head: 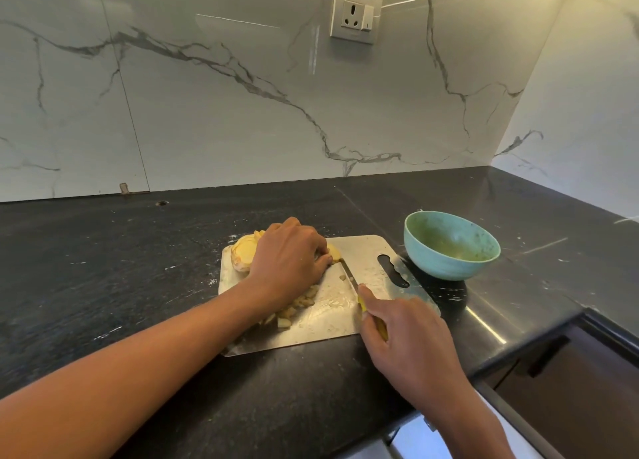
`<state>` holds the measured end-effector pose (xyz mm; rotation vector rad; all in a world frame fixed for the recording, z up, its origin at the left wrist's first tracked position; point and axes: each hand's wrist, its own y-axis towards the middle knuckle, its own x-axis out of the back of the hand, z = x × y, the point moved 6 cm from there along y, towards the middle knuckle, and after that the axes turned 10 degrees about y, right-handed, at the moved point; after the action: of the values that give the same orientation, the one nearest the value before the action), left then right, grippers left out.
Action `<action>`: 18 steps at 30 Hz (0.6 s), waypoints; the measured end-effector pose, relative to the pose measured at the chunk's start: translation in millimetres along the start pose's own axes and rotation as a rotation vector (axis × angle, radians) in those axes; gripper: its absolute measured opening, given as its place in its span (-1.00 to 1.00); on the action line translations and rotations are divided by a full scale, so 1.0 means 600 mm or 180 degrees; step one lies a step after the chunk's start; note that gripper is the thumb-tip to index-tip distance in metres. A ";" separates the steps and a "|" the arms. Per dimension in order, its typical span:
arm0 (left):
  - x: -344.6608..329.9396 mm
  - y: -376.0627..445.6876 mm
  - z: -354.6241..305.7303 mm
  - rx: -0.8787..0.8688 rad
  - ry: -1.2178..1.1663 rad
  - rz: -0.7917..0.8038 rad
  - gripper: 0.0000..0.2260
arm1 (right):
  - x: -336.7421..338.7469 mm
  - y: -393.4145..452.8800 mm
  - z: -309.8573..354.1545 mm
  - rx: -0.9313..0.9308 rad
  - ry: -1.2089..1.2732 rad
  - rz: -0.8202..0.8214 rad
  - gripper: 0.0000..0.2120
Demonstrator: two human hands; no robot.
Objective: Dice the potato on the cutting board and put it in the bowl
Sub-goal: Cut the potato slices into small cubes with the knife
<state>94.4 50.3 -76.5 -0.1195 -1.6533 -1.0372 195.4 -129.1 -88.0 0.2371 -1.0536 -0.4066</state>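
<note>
Dark desk (138, 258) carries the steel cutting board (366, 251), teal bowl (449, 247) just right of it; left grip (288, 260) curled over the sliced potato (243, 251), diced bits (297, 308) under that wrist. Right grip (404, 334) clamped on the knife (351, 279), blade beside left fingertips; wet potato looks firm but slippery, so pin it from above, knuckles to blade

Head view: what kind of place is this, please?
Most likely a home kitchen: a dark stone countertop, a marble-patterned backsplash with a wall socket, and a steel cutting board with potato being cut.
</note>
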 end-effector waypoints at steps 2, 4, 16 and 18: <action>0.000 0.000 0.000 -0.0001 -0.0045 0.0010 -0.74 | 0.001 -0.002 -0.002 -0.0037 0.0120 -0.0049 -0.57; -0.002 0.001 0.000 -0.0002 -0.0116 0.0051 -0.75 | 0.004 0.001 -0.003 -0.0052 0.0244 -0.0215 -0.58; -0.002 0.004 0.014 0.0260 -0.0330 0.0134 -0.77 | -0.023 0.085 0.005 -0.0063 -0.0035 -0.0149 -0.58; -0.002 0.004 0.013 0.0250 -0.0336 0.0114 -0.77 | -0.024 0.084 0.003 -0.0040 -0.0055 -0.0155 -0.58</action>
<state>90.2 57.5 -76.0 -0.1536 -1.7787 -0.9514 198.3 -77.4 -79.0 0.2487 -1.0634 -0.4596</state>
